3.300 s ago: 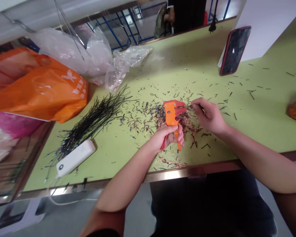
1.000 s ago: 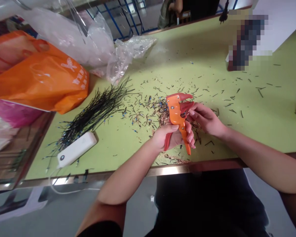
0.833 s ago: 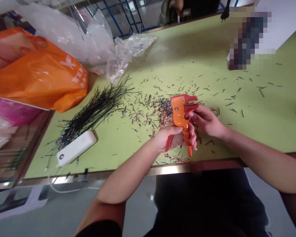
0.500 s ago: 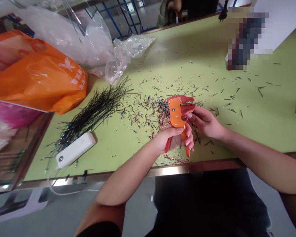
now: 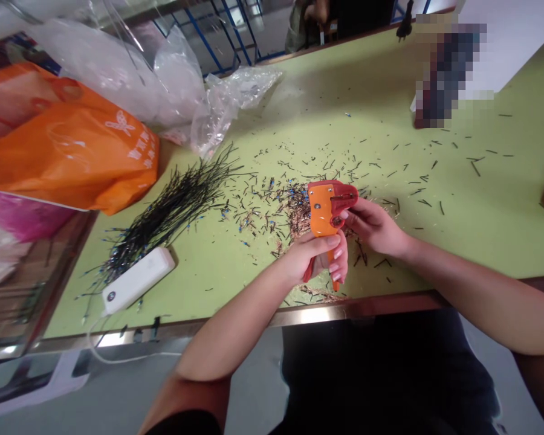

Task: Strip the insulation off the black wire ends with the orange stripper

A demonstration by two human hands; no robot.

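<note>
An orange and red wire stripper [image 5: 323, 208] stands upright over the table's front part, its jaws closed. My left hand [image 5: 317, 257] is wrapped round its handles, which are squeezed together. At the right side of the jaws, my right hand [image 5: 376, 225] has its fingers pinched together close to the red jaw. Whatever lies between those fingertips is too small or hidden to make out. Behind and left of the tool lies a heap of cut black wire ends and copper strands [image 5: 299, 211]. A bundle of long black wires [image 5: 167, 208] rests farther left, some with blue ends.
A white power bank [image 5: 138, 281] with a cable lies by the wire bundle. An orange bag [image 5: 72, 145] and clear plastic bags [image 5: 176, 78] fill the left back. A white box [image 5: 512, 48] and a black plug [image 5: 405, 24] are at the back right. Another person's arm [image 5: 317, 11] shows beyond.
My left hand has squeezed the wire stripper's handles together, and its red jaws have gone from apart to closed. My right hand stays pinched beside the jaws.
</note>
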